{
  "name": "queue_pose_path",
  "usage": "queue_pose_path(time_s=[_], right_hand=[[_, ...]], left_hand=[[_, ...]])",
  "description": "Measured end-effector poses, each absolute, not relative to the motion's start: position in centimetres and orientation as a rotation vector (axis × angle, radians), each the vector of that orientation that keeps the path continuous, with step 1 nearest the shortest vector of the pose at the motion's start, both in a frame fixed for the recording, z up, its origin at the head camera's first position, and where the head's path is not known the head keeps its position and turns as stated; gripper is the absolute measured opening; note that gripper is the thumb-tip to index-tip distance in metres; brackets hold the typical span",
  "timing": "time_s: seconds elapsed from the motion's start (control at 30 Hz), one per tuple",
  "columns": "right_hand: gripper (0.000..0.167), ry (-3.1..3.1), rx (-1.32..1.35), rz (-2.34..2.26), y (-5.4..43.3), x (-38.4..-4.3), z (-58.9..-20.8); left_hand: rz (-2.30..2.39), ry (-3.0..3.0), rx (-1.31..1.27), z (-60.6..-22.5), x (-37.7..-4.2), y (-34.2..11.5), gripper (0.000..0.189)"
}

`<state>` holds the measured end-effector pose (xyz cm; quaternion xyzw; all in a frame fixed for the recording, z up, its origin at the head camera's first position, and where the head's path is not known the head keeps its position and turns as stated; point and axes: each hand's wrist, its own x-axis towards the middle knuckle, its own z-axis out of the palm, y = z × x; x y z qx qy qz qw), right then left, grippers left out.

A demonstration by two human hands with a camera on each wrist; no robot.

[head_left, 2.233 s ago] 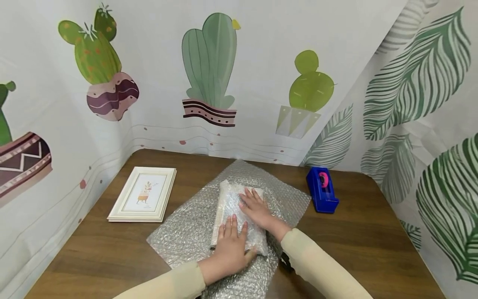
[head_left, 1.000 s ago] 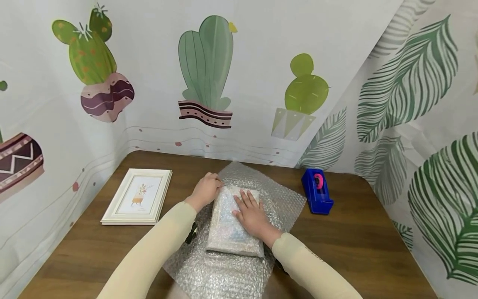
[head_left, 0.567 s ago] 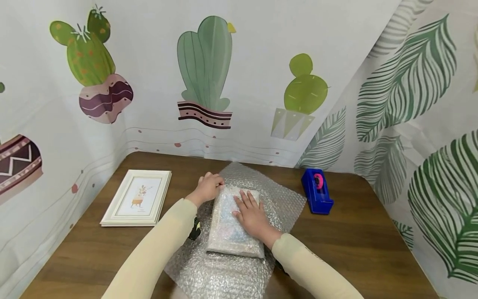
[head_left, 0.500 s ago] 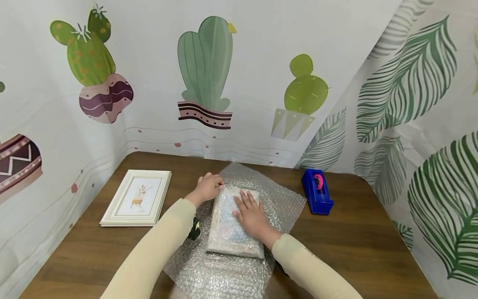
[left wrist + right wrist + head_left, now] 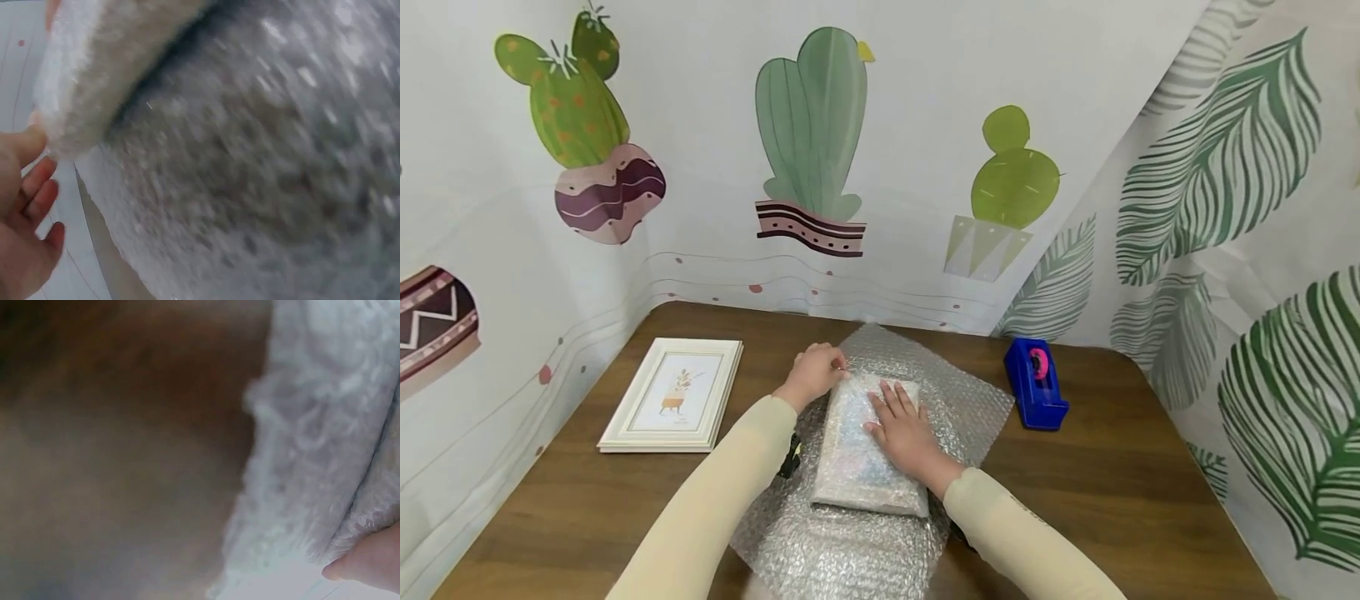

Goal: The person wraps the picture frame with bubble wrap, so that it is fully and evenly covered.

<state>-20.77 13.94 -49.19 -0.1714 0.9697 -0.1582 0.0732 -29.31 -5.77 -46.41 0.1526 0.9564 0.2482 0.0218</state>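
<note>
A flat rectangular parcel (image 5: 842, 483) lies under layers of bubble wrap, with faint blue and pink showing through its top. It rests on a large sheet of bubble wrap (image 5: 857, 554) spread on the table. My left hand (image 5: 814, 372) is at the parcel's far left corner, pinching the bubble wrap there. In the left wrist view, the thumb is at the wrapped corner (image 5: 75, 119) and the other fingers curl below. My right hand (image 5: 908, 435) rests flat on the parcel's top, fingers spread. The right wrist view shows a fingertip (image 5: 359, 562) against the wrap.
A white picture frame (image 5: 673, 396) with a plant drawing lies on the left of the wooden table (image 5: 1120, 467). At the right back stands a blue tape dispenser (image 5: 1037, 387) with a pink roll. A cactus-print cloth (image 5: 910, 150) hangs behind the table.
My left hand has moved from lying flat on the parcel's near part to its far left corner. The sheet's left corner, earlier flat on the table, no longer lies out there. My right hand stays.
</note>
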Motion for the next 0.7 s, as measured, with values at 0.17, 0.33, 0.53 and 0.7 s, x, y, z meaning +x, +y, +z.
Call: queue_pose_path(time_s=[0.17,0.33,0.53,0.7], right_hand=[[0.061,2.912,-0.525,-0.501,14.1,-20.8,-49.1],[0.056,2.905,-0.554,-0.479,14.3,-20.8,-49.0],[0.053,2.899,-0.560,-0.479,14.2,-20.8,-48.9],[0.053,2.896,-0.571,-0.487,14.3,-20.8,-48.7]], left_hand=[[0.339,3.155,0.636,-46.1,-28.7,-5.5,0.020],[-0.069,3.164,0.786,-45.7,-26.7,-5.1,0.030],[0.038,2.980,0.718,-46.2,-22.0,-5.3,0.070],[0.242,2.848,0.810,-47.0,-17.8,-5.3,0.085]])
